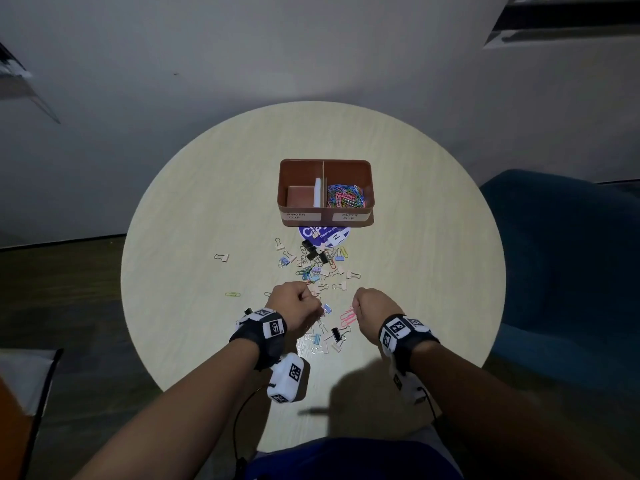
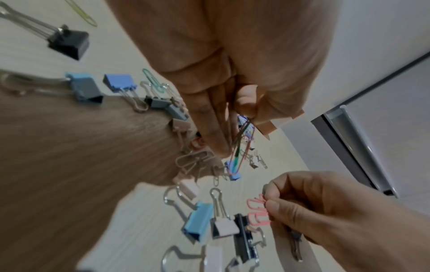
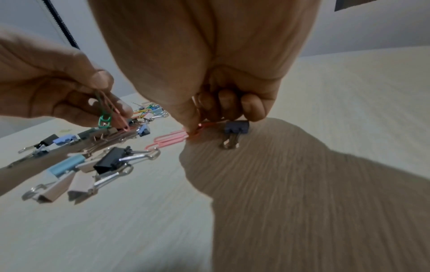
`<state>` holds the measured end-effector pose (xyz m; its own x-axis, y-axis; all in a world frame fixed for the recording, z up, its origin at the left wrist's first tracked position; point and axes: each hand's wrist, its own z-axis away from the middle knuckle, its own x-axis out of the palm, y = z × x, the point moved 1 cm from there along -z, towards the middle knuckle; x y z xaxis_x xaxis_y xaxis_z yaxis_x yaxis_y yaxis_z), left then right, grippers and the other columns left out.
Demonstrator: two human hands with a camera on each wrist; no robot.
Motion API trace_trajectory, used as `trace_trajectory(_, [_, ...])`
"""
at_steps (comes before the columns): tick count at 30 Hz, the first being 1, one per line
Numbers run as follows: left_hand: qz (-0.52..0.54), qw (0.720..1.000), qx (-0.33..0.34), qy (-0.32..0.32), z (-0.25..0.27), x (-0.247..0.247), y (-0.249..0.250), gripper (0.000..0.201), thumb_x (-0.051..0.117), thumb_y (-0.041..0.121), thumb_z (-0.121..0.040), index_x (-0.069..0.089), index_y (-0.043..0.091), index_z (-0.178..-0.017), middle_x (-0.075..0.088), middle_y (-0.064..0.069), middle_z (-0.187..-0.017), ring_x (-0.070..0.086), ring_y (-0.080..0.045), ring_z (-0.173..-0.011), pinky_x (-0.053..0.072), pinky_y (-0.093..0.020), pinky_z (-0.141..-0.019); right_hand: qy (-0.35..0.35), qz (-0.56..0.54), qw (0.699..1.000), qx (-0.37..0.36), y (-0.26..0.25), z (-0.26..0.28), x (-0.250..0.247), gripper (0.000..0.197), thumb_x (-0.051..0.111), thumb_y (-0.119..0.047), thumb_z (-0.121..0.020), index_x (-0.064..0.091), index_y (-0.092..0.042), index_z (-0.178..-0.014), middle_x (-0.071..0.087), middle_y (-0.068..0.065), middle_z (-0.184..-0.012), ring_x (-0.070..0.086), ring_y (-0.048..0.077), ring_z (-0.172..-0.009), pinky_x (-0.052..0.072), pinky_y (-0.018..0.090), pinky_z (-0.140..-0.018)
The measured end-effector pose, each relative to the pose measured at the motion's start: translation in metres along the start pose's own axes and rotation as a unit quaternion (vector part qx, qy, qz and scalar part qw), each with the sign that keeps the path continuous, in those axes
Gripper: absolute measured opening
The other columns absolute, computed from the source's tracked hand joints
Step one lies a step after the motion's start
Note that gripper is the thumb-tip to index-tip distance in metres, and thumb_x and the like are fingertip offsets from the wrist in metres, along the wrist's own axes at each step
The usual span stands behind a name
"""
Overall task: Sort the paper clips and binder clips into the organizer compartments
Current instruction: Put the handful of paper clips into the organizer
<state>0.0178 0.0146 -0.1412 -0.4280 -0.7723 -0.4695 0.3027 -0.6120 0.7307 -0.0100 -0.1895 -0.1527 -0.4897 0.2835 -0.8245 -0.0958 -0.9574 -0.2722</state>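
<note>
Clip sort, part done: both hands gripping paper clips over the scatter.

Left hand (image 1: 294, 308) pinches green and red wire paper clips (image 3: 109, 117); right hand (image 1: 372, 308) pinches pink wire paper clips (image 3: 170, 139) that touch the round pale wood-grain bench (image 1: 433, 271), near its front edge. Scattered pastel and black metal binder clips with wire handles (image 1: 322, 268), with a few paper clips among them, lie between hands and brown two-compartment organizer (image 1: 369, 183) mid-bench. "Paper clip" compartment holds a multicoloured heap (image 1: 346, 196); "binder clip" compartment appears empty of clips. Judged: most paper clips sorted, binder clips all remaining.
</note>
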Motion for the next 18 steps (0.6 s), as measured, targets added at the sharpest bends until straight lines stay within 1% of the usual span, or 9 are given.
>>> trace_trajectory(2, [-0.001, 1.0, 0.003, 0.002, -0.001, 0.001, 0.001, 0.022, 0.066, 0.024, -0.072, 0.055, 0.005, -0.066, 0.073, -0.005, -0.071, 0.073, -0.017, -0.073, 0.06, -0.042, -0.065, 0.018, -0.015, 1.0, 0.001, 0.002, 0.002, -0.001, 0.019, 0.051, -0.02, -0.097, 0.054, -0.013, -0.114, 0.062, 0.007, -0.112, 0.059, 0.028, -0.103, 0.045, 0.032, -0.08])
trace_trajectory(3, [-0.009, 1.0, 0.003, 0.007, 0.0, 0.002, 0.002, 0.02, 0.065, 0.021, -0.073, 0.054, 0.006, -0.066, 0.073, -0.005, -0.071, 0.072, -0.016, -0.072, 0.06, -0.04, -0.065, 0.026, -0.02, 0.999, 0.004, 0.003, 0.004, -0.003, 0.022, 0.053, -0.023, -0.097, 0.053, -0.014, -0.117, 0.062, 0.006, -0.112, 0.059, 0.028, -0.104, 0.045, 0.033, -0.082])
trace_trajectory(5, [-0.035, 0.999, 0.006, 0.026, 0.0, 0.003, 0.006, 0.016, 0.064, 0.017, -0.078, 0.054, 0.011, -0.066, 0.07, -0.007, -0.072, 0.066, -0.017, -0.068, 0.054, -0.034, -0.064, 0.031, -0.006, 0.999, -0.001, 0.005, 0.004, -0.003, 0.023, 0.054, -0.026, -0.097, 0.055, -0.013, -0.116, 0.062, 0.007, -0.112, 0.059, 0.028, -0.105, 0.045, 0.033, -0.083])
trace_trajectory(7, [-0.052, 0.998, 0.005, 0.032, -0.001, 0.004, 0.006, 0.018, 0.063, 0.018, -0.081, 0.053, 0.015, -0.066, 0.065, -0.004, -0.07, 0.059, -0.019, -0.067, 0.047, -0.028, -0.061, 0.026, 0.025, 0.999, -0.009, 0.006, 0.003, -0.002, 0.019, 0.051, -0.023, -0.098, 0.057, -0.011, -0.111, 0.063, 0.009, -0.11, 0.06, 0.028, -0.102, 0.044, 0.033, -0.078])
trace_trajectory(9, [-0.06, 0.998, 0.004, 0.024, -0.002, 0.003, 0.005, 0.017, 0.063, 0.021, -0.083, 0.055, 0.015, -0.069, 0.068, -0.004, -0.075, 0.061, -0.022, -0.072, 0.045, -0.026, -0.062, 0.023, 0.052, 0.998, -0.012, 0.006, 0.002, -0.001, 0.016, 0.049, -0.016, -0.097, 0.057, -0.01, -0.109, 0.064, 0.01, -0.108, 0.061, 0.03, -0.098, 0.042, 0.032, -0.072])
trace_trajectory(11, [-0.061, 0.998, 0.011, 0.017, -0.002, 0.004, 0.003, 0.018, 0.064, 0.025, -0.084, 0.056, 0.014, -0.072, 0.069, -0.004, -0.078, 0.064, -0.021, -0.075, 0.045, -0.026, -0.063, 0.024, 0.056, 0.998, -0.011, 0.005, 0.003, -0.001, 0.017, 0.046, -0.014, -0.096, 0.057, -0.009, -0.109, 0.065, 0.012, -0.107, 0.062, 0.031, -0.096, 0.043, 0.033, -0.072])
trace_trajectory(14, [-0.071, 0.997, 0.028, 0.017, 0.0, 0.004, 0.002, 0.018, 0.066, 0.027, -0.086, 0.053, 0.02, -0.074, 0.064, 0.006, -0.073, 0.057, -0.009, -0.065, 0.037, -0.021, -0.056, 0.038, 0.004, 0.999, -0.007, 0.005, 0.005, -0.005, 0.018, 0.043, -0.017, -0.097, 0.055, -0.008, -0.107, 0.062, 0.012, -0.106, 0.06, 0.03, -0.095, 0.042, 0.032, -0.074])
trace_trajectory(16, [-0.081, 0.996, 0.034, 0.015, 0.0, 0.004, 0.002, 0.01, 0.063, 0.024, -0.088, 0.055, 0.021, -0.083, 0.063, 0.009, -0.074, 0.057, -0.01, -0.066, 0.035, -0.02, -0.055, 0.05, -0.049, 0.998, 0.002, 0.006, 0.008, -0.008, 0.013, 0.042, -0.019, -0.098, 0.052, -0.01, -0.1, 0.061, 0.011, -0.105, 0.056, 0.027, -0.09, 0.037, 0.029, -0.072])
trace_trajectory(18, [-0.087, 0.995, 0.04, 0.011, -0.001, 0.005, 0.001, 0.006, 0.061, 0.021, -0.09, 0.057, 0.022, -0.093, 0.062, 0.01, -0.079, 0.058, -0.013, -0.074, 0.036, -0.021, -0.06, 0.057, -0.1, 0.993, 0.013, 0.008, 0.011, -0.011, 0.009, 0.041, -0.021, -0.099, 0.046, -0.014, -0.096, 0.062, 0.011, -0.101, 0.052, 0.025, -0.083, 0.039, 0.03, -0.07])
